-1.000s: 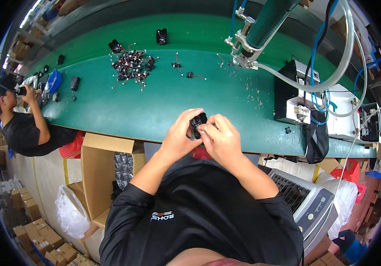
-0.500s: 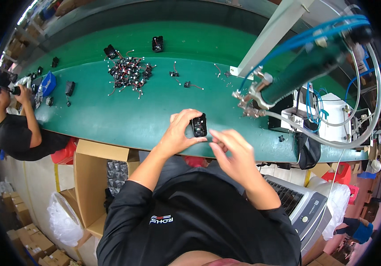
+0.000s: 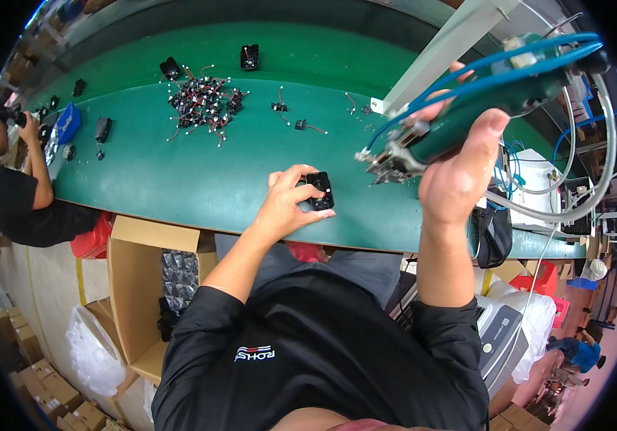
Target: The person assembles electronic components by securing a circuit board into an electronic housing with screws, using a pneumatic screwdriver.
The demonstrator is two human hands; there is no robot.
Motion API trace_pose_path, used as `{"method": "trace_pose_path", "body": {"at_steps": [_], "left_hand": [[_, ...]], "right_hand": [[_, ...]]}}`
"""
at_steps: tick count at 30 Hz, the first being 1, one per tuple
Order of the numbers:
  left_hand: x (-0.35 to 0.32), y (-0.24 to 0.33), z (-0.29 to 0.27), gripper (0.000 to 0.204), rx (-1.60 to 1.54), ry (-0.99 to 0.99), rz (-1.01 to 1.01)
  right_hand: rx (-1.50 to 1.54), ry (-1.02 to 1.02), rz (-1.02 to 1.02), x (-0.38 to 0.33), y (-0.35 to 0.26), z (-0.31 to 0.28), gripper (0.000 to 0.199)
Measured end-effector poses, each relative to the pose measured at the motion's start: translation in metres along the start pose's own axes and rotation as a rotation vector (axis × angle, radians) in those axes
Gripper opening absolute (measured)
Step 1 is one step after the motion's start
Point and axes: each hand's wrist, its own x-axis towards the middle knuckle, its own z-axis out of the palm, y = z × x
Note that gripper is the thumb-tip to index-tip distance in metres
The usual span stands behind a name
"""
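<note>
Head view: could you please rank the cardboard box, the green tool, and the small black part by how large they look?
1. Cardboard box
2. Green tool in the right hand; it is nearer the camera, so this order is unsure.
3. Black part in the left hand

Bright, even overhead light — sharp centre, fisheye-bent edges, black corners.

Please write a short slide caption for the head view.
Left hand holds small black part; right hand grips green hanging power tool above green bench.
</note>
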Motion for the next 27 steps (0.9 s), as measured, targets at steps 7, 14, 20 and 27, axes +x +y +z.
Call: {"method": "trace_pose_path", "body": {"at_steps": [7, 14, 20, 27], "left_hand": [[0.005, 0.005, -0.001, 0.035, 0.004, 0.007, -0.017], [0.005, 0.007, -0.003, 0.036, -0.006, 0.006, -0.012], [0.005, 0.011, -0.005, 0.037, -0.019, -0.001, -0.044], [0.004, 0.010, -0.004, 0.039, -0.018, 0.000, -0.026]], "right_hand": [[0.253, -0.065, 0.072, -0.039, 0.021, 0.032, 0.106], [0.260, -0.100, 0.152, -0.057, 0.044, 0.027, 0.110], [0.497, -0.075, 0.129, -0.065, 0.055, 0.029, 0.097], [0.304, -0.091, 0.191, -0.063, 0.047, 0.030, 0.107]]}}
